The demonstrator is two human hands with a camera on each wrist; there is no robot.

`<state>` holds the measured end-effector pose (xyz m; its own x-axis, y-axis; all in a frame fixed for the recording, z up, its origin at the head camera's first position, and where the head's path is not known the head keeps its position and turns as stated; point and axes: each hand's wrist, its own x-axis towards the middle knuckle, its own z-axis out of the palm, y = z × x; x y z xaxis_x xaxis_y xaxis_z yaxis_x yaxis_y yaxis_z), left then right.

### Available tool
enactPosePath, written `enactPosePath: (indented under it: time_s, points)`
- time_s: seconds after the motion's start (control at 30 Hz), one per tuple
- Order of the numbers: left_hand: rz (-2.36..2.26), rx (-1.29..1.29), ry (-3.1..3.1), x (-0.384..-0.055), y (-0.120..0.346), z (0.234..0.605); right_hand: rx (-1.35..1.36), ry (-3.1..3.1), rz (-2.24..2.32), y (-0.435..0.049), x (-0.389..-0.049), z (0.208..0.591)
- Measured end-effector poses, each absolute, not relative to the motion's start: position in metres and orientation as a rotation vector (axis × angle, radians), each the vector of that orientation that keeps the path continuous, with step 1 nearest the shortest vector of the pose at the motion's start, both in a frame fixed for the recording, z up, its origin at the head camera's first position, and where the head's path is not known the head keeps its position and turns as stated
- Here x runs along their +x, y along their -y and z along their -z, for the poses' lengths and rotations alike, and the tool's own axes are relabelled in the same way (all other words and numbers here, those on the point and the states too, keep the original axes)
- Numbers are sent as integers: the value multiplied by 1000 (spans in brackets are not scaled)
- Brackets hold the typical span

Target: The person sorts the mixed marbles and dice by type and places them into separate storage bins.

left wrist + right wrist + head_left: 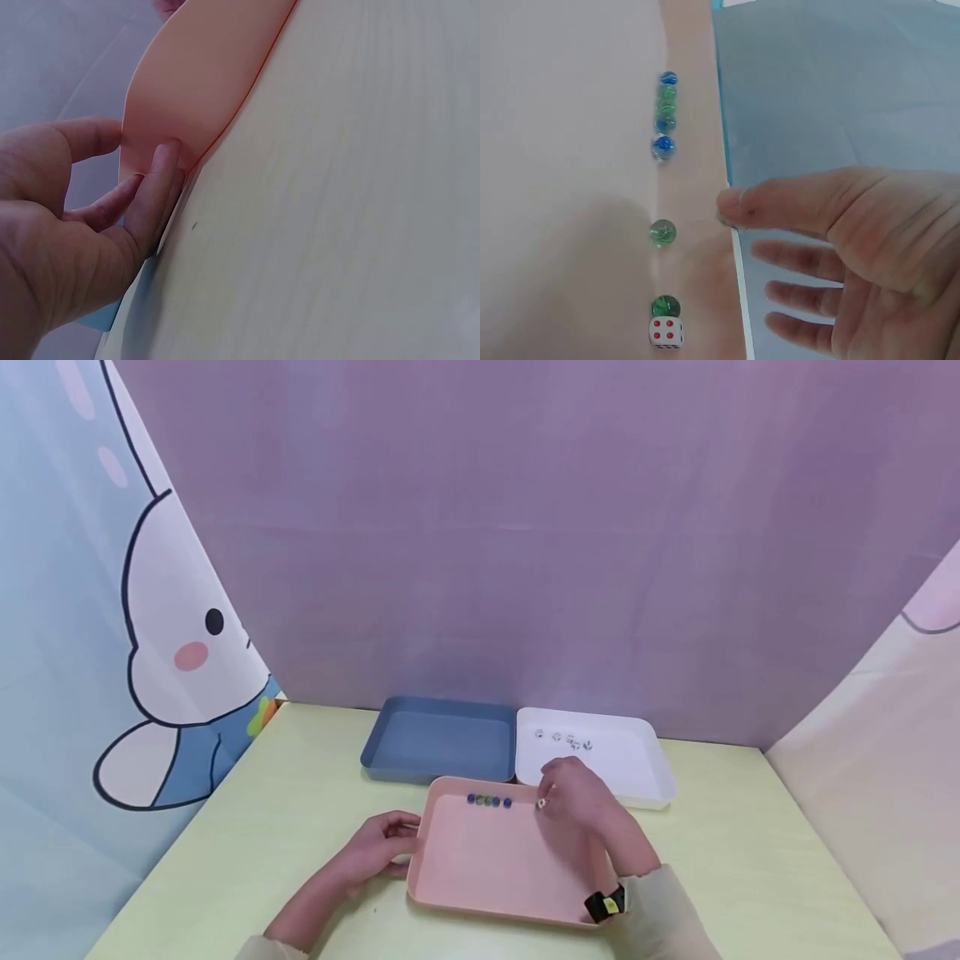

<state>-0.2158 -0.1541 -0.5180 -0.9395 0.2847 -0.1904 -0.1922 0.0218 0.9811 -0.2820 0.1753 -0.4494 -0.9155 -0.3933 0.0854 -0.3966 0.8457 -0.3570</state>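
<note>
My left hand rests against the left side of a pink tray, its fingertips touching the outer wall. My right hand reaches over the tray's far rim, thumb and index finger together; whether they pinch something small I cannot tell. The other three fingers extend loosely. Along the far side of the tray, blue and green glass marbles line up. Apart from them lies a single green marble. Farther along, another green marble sits beside a white die with red dots.
Behind the pink tray stand a blue tray and, to its right, a white tray with several dice. All three are on a pale yellow table. Purple cloth hangs behind, and patterned cloth at the left.
</note>
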Motion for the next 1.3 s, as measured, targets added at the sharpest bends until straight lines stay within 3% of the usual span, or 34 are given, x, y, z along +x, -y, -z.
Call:
enactPosePath:
  time_s: [0.23, 1.3]
  points:
    - [-1981, 91, -1978, -217, 154, 518, 635, 2936, -979, -186, -290, 452]
    - [-2008, 120, -1938, -216, 155, 521, 370, 2502, -1648, -230, -302, 460]
